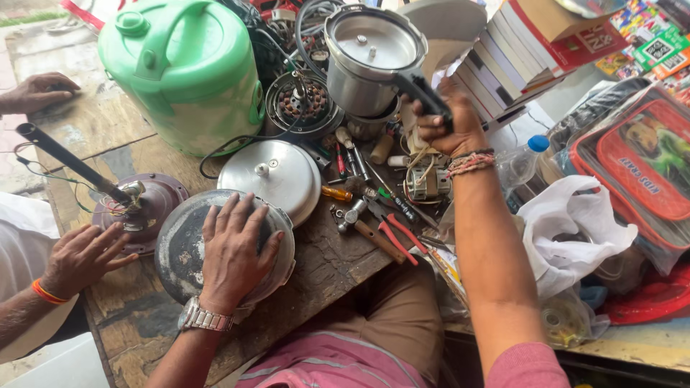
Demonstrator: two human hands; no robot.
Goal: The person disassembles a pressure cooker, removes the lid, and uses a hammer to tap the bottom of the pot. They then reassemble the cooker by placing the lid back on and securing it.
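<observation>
A: What could go wrong, taken from left to right?

B: The upturned pot (223, 248) is pressed flat under the left hand (233, 251), palm open and fingers spread, near the edge of the wooden bench (100, 122). If it were pushed sideways, it could probably be slid off. The pressure cooker (370, 61) is gripped by its black handle (424, 93) in the clenched right hand (449, 122) and held above the loose tools (381, 223). Should the handle be loosened or the grip lost, the cooker would likely be dropped onto them.

A: And the counts?

B: Two hands of another person (75, 255) are seen at the left, one beside a fan motor (140, 208). One green jug (183, 72) is counted, one steel lid (273, 176), two cooker bodies and one red-handled pair of pliers (395, 233). The books (525, 50) cannot be counted exactly.
</observation>
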